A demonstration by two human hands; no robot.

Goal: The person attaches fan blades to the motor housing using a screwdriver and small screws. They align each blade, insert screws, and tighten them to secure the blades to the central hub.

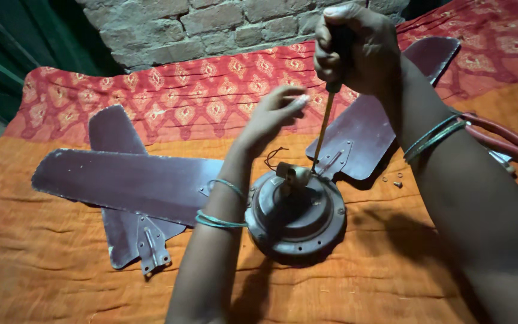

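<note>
Orange cloth point(61, 276): right hand point(355, 48) grips screwdriver point(324, 129).

- My right hand point(355, 45) wraps the screwdriver's handle, hiding it; only the thin metal shaft point(324, 129) shows.
- My left forearm covers where the long maroon metal fan blade point(121, 183) meets the round grey motor housing point(298, 219).
- My right arm hides the jaws of the red-handled pliers point(505, 138).
- The tiny screws point(397, 183) on the orange cloth point(61, 270) are too small to make out.
- The picture's bottom edge cuts both my forearms.
</note>
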